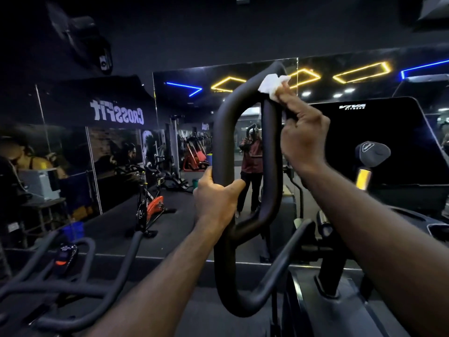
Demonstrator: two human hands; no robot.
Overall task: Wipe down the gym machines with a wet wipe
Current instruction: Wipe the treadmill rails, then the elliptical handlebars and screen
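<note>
Left hand (216, 193) is gripping the left side of the black loop handle (224, 132), fingers and thumb wrapped right around the bar. Right hand (303, 137) is reaching up, fingers bunched together and pinching the white wipe (273, 85) against the top of the loop's right bar. Mirror (184, 113) is sitting right behind it.

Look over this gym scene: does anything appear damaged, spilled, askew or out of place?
Nothing stands out. The left hand grips the looped black handle, and the right hand holds a white wipe against its top.
</note>
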